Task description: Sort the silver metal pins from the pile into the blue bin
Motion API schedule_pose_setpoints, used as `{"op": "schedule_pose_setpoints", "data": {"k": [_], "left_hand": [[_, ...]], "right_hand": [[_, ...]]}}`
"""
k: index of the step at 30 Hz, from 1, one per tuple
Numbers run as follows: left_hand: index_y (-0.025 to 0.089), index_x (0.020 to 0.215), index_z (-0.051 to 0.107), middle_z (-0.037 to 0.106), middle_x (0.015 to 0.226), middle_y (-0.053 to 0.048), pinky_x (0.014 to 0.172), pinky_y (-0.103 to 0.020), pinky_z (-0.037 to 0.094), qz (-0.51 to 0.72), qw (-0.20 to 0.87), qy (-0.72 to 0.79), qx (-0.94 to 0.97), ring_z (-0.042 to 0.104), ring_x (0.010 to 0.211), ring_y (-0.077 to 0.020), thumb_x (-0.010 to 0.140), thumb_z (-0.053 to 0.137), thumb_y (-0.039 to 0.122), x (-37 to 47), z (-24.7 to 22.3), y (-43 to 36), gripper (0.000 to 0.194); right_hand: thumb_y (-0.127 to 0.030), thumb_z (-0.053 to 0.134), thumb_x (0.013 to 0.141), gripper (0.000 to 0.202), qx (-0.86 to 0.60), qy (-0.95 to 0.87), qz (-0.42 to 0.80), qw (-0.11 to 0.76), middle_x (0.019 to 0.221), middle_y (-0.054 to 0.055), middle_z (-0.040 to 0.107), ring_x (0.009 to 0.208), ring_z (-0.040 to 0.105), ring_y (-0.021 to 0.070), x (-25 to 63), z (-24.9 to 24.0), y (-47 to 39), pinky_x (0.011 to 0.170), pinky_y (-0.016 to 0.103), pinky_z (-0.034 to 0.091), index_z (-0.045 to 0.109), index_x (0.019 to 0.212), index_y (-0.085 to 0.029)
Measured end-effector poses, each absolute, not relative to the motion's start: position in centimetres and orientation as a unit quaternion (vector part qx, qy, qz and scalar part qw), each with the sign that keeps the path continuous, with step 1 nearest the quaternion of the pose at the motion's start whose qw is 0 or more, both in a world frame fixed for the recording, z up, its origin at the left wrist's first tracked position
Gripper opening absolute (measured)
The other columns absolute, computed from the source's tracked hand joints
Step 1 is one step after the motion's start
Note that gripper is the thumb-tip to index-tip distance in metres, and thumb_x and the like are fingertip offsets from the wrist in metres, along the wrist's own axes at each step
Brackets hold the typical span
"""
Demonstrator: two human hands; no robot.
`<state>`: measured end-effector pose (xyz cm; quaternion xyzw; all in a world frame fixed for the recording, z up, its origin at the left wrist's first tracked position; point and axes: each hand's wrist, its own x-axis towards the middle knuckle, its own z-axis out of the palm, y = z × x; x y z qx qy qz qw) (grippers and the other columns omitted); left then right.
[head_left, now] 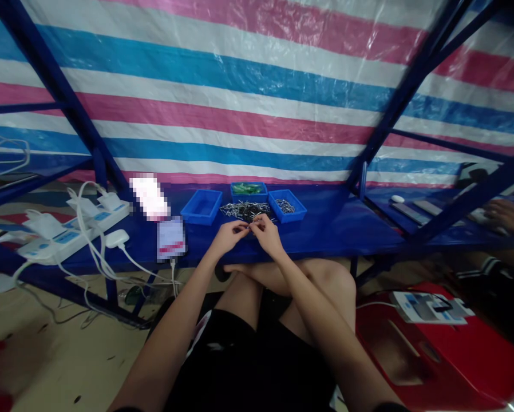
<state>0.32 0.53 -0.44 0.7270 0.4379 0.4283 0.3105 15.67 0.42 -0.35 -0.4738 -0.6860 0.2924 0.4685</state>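
Note:
My left hand and my right hand meet fingertip to fingertip over the front of the blue table. Both are closed in a pinch around something too small to name. Just behind them lies a loose pile of small metal pieces, silvery on the left and darker towards the right. To the right of the pile is a blue bin with similar silvery pieces inside. Another blue bin, at the back, contains green items. On the left is a third blue bin with its bottom showing.
Left of the bins lie a bright, blurred-out device and a second pixelated one with a cable. A white power strip with plugs stands further left. Blue metal posts frame the table. At far right shows another person's hand.

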Motion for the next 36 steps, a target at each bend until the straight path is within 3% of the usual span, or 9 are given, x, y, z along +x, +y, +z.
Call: {"op": "schedule_pose_setpoints", "data": {"k": [7,11,15,18,26,32,36], "left_hand": [[0.016,0.09,0.066,0.066,0.075,-0.004,0.063,-0.026,0.045,0.446,0.261,0.477,0.71,0.058,0.067,-0.0159,0.077,0.054,0.038,0.0,-0.8,0.8,0.028],[0.016,0.087,0.065,0.065,0.073,-0.004,0.063,-0.026,0.045,0.465,0.253,0.489,0.693,0.058,0.067,-0.0155,0.076,0.055,0.04,-0.1,-1.3,1.2,0.029],[0.016,0.085,0.066,0.065,0.072,-0.003,0.063,-0.026,0.045,0.465,0.252,0.489,0.694,0.058,0.066,-0.0153,0.075,0.056,0.041,-0.2,-1.6,1.4,0.029],[0.016,0.085,0.066,0.065,0.071,-0.003,0.063,-0.026,0.046,0.459,0.249,0.494,0.695,0.058,0.066,-0.0153,0.074,0.058,0.04,-0.3,-1.6,1.5,0.028],[0.016,0.086,0.067,0.067,0.074,-0.004,0.065,-0.027,0.047,0.428,0.27,0.475,0.72,0.06,0.068,-0.0165,0.073,0.059,0.036,-0.1,-1.2,1.3,0.025],[0.017,0.087,0.067,0.068,0.078,-0.004,0.065,-0.027,0.045,0.426,0.261,0.459,0.735,0.06,0.07,-0.0166,0.074,0.059,0.036,-0.1,-0.7,0.9,0.025],[0.016,0.087,0.067,0.068,0.079,-0.005,0.065,-0.027,0.046,0.429,0.271,0.456,0.731,0.06,0.071,-0.0173,0.075,0.059,0.037,-0.1,-0.8,0.9,0.026]], "right_hand": [[-0.03,0.05,0.081,0.015,-0.544,-0.745,0.182,0.34,0.075,0.0,0.065,0.07,0.059,0.0135,19.5,1.4,0.9,0.067,0.023,0.043,0.06,0.082,-0.019],[-0.022,0.051,0.08,0.014,-0.553,-0.776,0.203,0.225,0.078,0.002,0.067,0.075,0.061,0.0145,21.1,1.9,0.7,0.07,0.022,0.043,0.065,0.079,-0.019],[-0.016,0.048,0.084,0.021,-0.521,-0.797,0.171,0.251,0.098,0.004,0.066,0.091,0.06,0.014,20.4,1.7,0.6,0.084,0.023,0.042,0.064,0.097,-0.019],[-0.014,0.046,0.085,0.023,-0.516,-0.802,0.127,0.272,0.101,0.006,0.064,0.095,0.058,0.0138,19.8,1.7,0.6,0.088,0.024,0.04,0.061,0.101,-0.017],[-0.019,0.051,0.084,0.019,-0.477,-0.82,0.129,0.29,0.094,0.005,0.063,0.085,0.058,0.0134,18.3,1.5,0.2,0.079,0.025,0.042,0.059,0.101,-0.017],[-0.019,0.046,0.088,0.015,-0.46,-0.84,0.101,0.27,0.092,0.005,0.063,0.086,0.057,0.014,17.5,1.6,-0.4,0.077,0.023,0.041,0.06,0.093,-0.018],[-0.019,0.044,0.088,0.018,-0.474,-0.829,0.092,0.281,0.095,0.006,0.062,0.089,0.057,0.0141,17.5,1.6,-0.4,0.08,0.023,0.041,0.058,0.1,-0.017]]}}
